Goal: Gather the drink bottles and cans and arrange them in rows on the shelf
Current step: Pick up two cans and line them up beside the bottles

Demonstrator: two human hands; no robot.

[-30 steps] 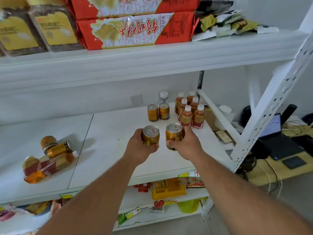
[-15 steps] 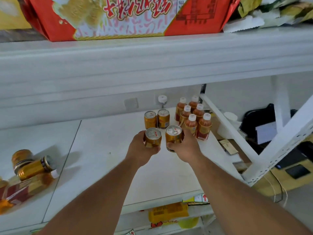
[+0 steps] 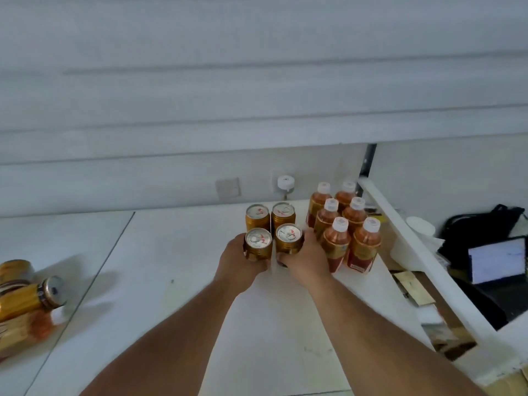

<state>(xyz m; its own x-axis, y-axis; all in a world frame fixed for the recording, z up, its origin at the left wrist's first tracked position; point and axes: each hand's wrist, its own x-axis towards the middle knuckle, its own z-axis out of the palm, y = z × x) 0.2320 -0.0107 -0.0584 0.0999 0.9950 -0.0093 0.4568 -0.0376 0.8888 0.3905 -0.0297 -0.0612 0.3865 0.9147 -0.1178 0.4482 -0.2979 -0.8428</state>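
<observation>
2 cans (image 3: 273, 242) in both hands (image 3: 271, 267)

Soft even daylight I see, faint shadows left of my hands (image 3: 274, 267), motion blur overhead, wide-angle bending at edges

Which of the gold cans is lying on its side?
The gold can at the far left, its top facing right. The four other cans by the bottles stand upright, two of them held in the hands.

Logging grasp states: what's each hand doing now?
Left hand: closed on left gold can.
Right hand: closed on right gold can.
</observation>
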